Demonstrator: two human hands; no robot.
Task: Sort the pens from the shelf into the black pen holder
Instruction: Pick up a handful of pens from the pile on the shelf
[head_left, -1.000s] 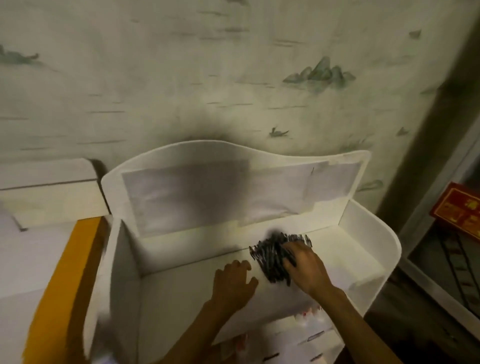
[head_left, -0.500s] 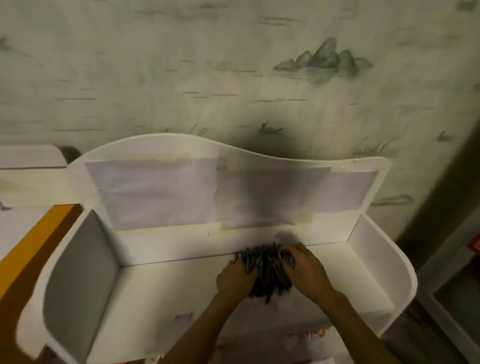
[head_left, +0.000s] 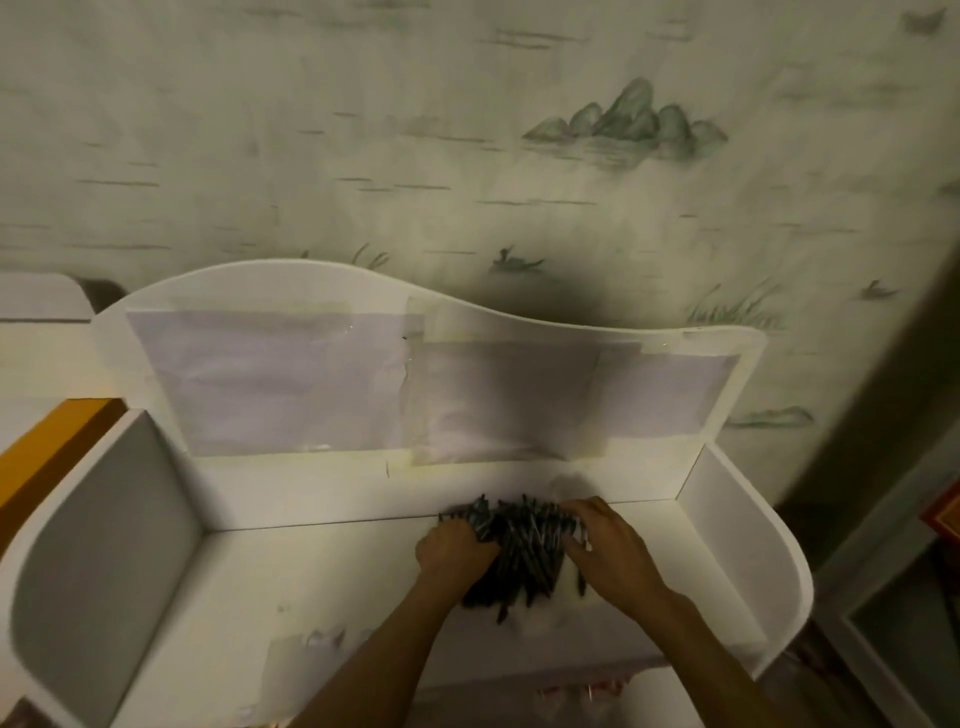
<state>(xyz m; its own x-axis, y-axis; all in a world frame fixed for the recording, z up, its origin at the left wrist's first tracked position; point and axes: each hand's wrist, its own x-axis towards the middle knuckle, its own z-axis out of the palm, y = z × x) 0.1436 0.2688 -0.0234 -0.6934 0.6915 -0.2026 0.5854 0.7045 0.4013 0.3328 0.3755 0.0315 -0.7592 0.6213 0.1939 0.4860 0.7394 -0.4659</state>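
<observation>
Toward 4 o'clock on the white shelf (head_left: 322, 571), my left hand (head_left: 453, 552) and right hand (head_left: 610, 557) cup the pen pile (head_left: 522, 553) between curled grips; light, slippery, rigid, so I'd squeeze mid-bundle.

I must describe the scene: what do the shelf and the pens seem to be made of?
Shelf: probably painted or laminated board, white and matte, with flat panels and rounded edges. Pens: likely plastic, dark barrels with a slight sheen; blur leaves this uncertain.
</observation>
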